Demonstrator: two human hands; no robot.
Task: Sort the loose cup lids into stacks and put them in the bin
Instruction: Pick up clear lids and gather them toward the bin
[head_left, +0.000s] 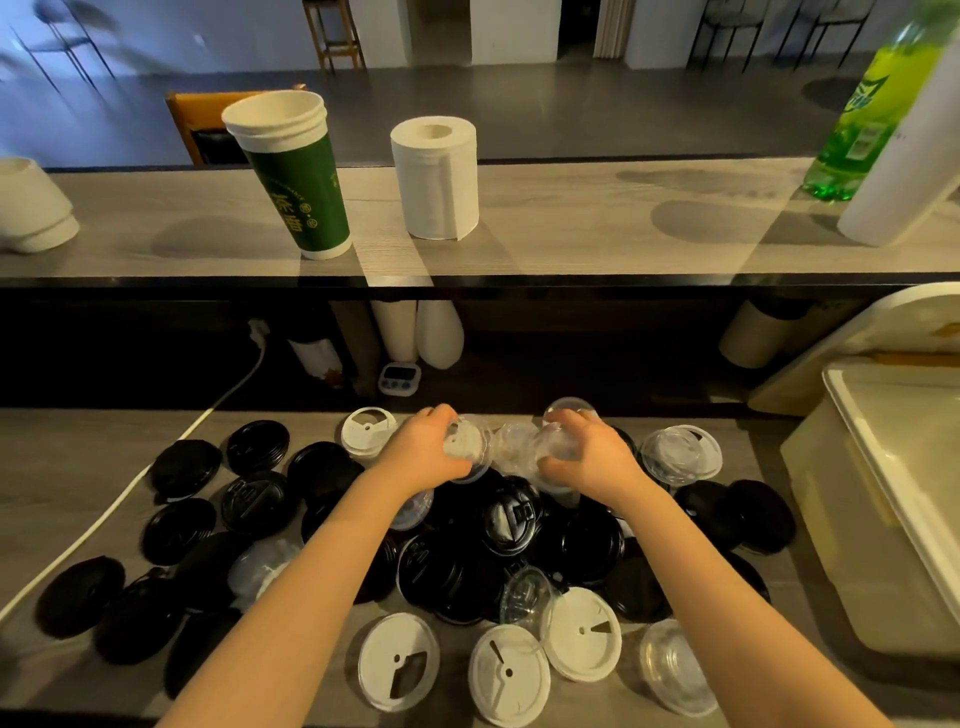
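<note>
Clear, thin plastic in both hands at the far middle of the pile: left hand (431, 454) curled round a domed see-through lid (467, 447), right hand (592, 460) curled round another clear lid (556, 447), further clear ones bunched between the two. Matte black lids (511, 514), round and ribbed with a raised tab, heaped in the centre and strewn leftward, overlapping, well over a dozen, too many for an exact count. Flat white lids with a wedge-shaped opening, four in all: three (509, 675) along the near edge, one (366, 431) just beside the left hand. Loose clear domes, at least three: far right (680, 454), near right (675, 667), centre (527, 592). Cream plastic bin (878, 519), rectangular and smooth-walled, at the right edge, apart from the pile. Underneath, a grey wood-grain counter (78, 467), one white cable (130, 483) trailing across its left side. Above, a raised shelf (571, 223) of the same grain with a nested green paper cup stack (293, 176), one paper roll (436, 176) and one green bottle (862, 114). Beyond, a dim room, grey floor, chairs.
</note>
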